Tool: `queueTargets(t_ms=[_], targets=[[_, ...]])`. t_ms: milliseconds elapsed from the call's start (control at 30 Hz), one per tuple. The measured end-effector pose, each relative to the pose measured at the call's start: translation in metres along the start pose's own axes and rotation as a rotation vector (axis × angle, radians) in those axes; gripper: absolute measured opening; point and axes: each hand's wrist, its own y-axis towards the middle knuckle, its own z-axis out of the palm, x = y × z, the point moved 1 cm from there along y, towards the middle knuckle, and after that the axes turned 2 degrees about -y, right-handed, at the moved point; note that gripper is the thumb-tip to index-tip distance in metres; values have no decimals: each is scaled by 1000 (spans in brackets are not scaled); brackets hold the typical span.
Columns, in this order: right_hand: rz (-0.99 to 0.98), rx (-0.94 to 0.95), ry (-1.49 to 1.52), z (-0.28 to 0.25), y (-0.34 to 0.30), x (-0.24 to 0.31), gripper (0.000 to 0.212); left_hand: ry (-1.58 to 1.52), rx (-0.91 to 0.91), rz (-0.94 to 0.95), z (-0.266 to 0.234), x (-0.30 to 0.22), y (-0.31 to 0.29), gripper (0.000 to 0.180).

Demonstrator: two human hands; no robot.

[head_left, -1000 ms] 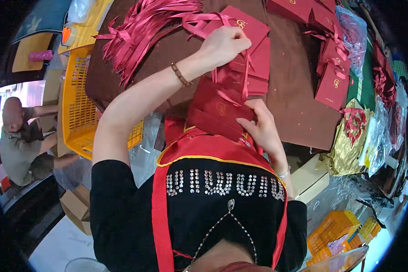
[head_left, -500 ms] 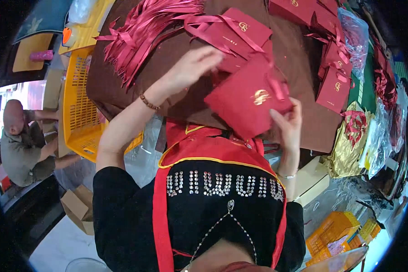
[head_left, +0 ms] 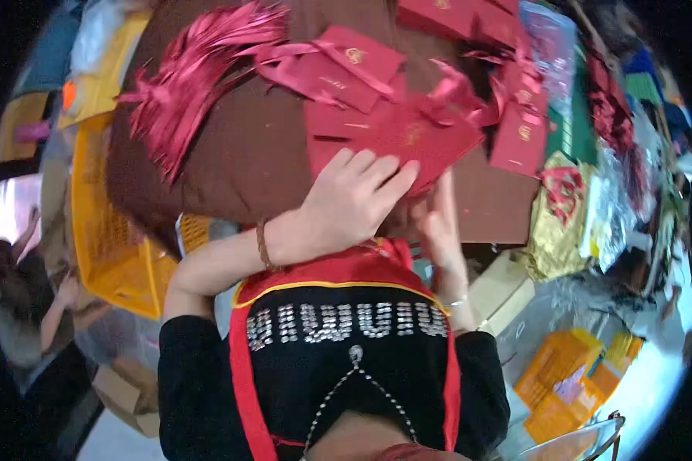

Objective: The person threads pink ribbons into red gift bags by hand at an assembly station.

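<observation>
A dark red paper gift bag (head_left: 446, 142) with a ribbon handle and a gold emblem lies tilted over other flat red bags on the brown-covered table. My left hand (head_left: 357, 192) is closed over its near left edge, knuckles up, with the thumb hidden. Close to the bag's near edge, my right hand (head_left: 437, 227) is smeared by motion, and whether it grips the bag cannot be told. Beyond my hands lies another flat red bag (head_left: 338, 73) with a ribbon across it. To the left is a bundle of red ribbons (head_left: 200, 81).
Several finished-looking red bags (head_left: 521, 123) stand at the right of the table (head_left: 238, 165). A yellow plastic basket (head_left: 100, 253) is at the left, with another person beyond it. Gold wrapping (head_left: 555, 238), clear plastic and a cardboard box (head_left: 500, 292) sit at the right.
My left hand has come down and right onto the bag's edge. The bag has dropped from upright in my right hand to lying over the other bags. The view has shifted.
</observation>
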Motion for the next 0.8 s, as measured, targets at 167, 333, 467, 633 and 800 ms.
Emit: queueTargets(t_ms=[167, 333, 467, 633, 800], targets=[[-31, -405, -85, -36, 19, -13, 41, -4, 82, -3, 13, -9, 3, 54], [-150, -715, -254, -128, 19, 9, 58, -107, 33, -169, 28, 42, -29, 36], [-157, -718, -929, -216, 21, -12, 54, -33, -99, -344, 24, 92, -48, 24], [-534, -724, -1704, -145, 42, -9, 45, 190, -177, -362, 19, 131, -41, 30], [-514, -58, -1225, -61, 90, -30, 32, 449, -174, -235, 39, 167, -8, 43]])
